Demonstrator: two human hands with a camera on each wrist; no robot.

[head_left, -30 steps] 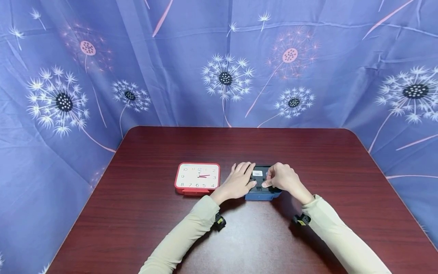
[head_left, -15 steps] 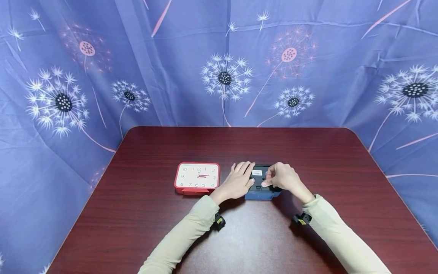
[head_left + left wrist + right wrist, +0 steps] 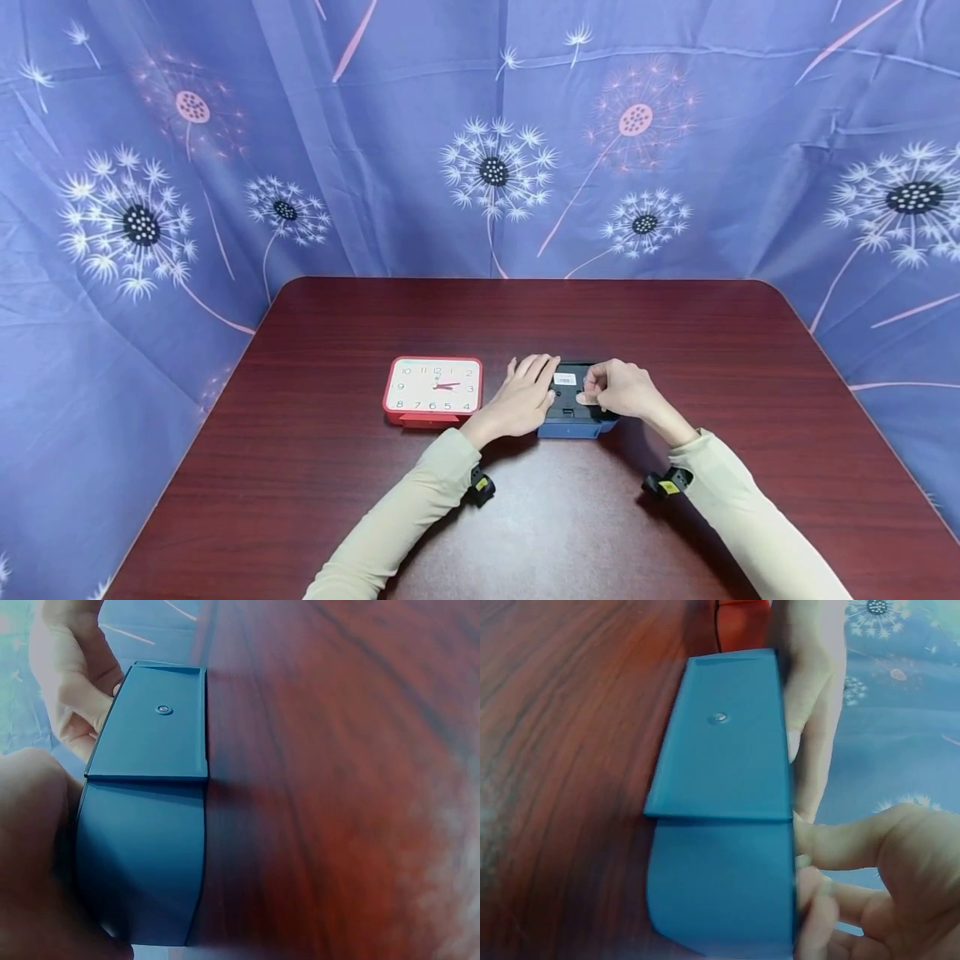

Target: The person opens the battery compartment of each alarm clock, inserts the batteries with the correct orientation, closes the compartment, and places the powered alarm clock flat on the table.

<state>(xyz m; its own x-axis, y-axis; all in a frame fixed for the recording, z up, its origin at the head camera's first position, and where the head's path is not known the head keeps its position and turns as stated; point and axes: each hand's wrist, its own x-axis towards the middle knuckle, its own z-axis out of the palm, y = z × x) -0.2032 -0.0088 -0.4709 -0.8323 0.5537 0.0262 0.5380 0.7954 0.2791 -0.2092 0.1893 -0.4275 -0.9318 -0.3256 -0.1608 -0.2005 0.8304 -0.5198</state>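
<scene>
A blue alarm clock (image 3: 568, 430) lies on its face, its black back with a white label (image 3: 565, 379) turned up. My left hand (image 3: 517, 400) holds the clock's left end, fingers over the far edge and thumb on the back. On the right part of the back, my right hand (image 3: 626, 387) has thumb and fingers pinched together at a small knob, which the fingers mostly hide. The left wrist view shows the clock's blue base side (image 3: 150, 735) next to the tabletop. From the right wrist, the thumb and curled fingers (image 3: 847, 847) meet against the back.
To the left, a red alarm clock (image 3: 433, 387) lies face up with its white dial showing. Both stand on a dark red wooden table (image 3: 360, 325). A blue curtain with dandelion prints (image 3: 405, 167) hangs behind and at the sides.
My right hand has shifted slightly, its thumb moving a little up and right on the clock's back. The left hand and both clocks stay in place.
</scene>
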